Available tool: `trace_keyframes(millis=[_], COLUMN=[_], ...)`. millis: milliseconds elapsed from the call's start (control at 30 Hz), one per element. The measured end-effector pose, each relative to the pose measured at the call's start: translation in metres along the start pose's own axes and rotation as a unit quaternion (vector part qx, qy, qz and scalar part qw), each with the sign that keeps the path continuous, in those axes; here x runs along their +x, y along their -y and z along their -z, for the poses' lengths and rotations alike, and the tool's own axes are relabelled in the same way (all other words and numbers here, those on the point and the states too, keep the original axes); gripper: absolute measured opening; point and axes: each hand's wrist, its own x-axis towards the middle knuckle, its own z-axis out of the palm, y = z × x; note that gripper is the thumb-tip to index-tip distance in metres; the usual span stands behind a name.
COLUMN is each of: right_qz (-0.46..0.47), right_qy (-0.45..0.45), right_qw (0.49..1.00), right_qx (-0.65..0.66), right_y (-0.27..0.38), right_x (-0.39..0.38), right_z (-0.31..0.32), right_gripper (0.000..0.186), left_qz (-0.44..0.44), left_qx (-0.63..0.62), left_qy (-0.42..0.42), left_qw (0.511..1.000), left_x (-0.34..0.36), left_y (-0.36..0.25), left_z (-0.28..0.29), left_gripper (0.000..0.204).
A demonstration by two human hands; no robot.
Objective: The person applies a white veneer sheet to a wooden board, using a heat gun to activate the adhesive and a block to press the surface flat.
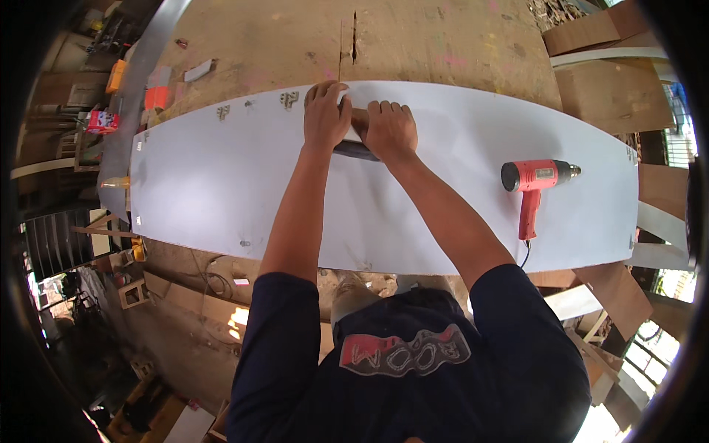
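Panel (221, 184), white and long, lies flat across the wooden workbench (443, 44). Two metal hinges (289, 98) sit at its far edge, left of the hands. Left hand (325, 116) presses palm-down near that far edge. Right hand (390, 129) is just beside it, fingers curled over a dark tool (354, 150); exact hold, cannot tell. Red heat gun (533, 184) rests on the panel, well to the right.
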Motion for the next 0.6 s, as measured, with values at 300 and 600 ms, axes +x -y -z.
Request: trace_keyframes(millis=[300,600], right_qz=[-0.086,-0.130], right_qy=[-0.027,-0.093], right_qw=[0.996,0.987], right_qx=[-0.022,-0.017], right_y=[0.008,0.041], right_x=[-0.040,-0.133], right_z=[-0.002,0.019], right_gripper=[0.027,0.029], left_qz=[-0.092,-0.162], left_qx=[0.006,-0.032], left_qy=[0.006,-0.001], left_qw=[0.996,0.986], left_x=[-0.019,-0.092], left_y=[-0.012,-0.038], left_z=[-0.013,0.010], left_gripper=[0.020,0.013])
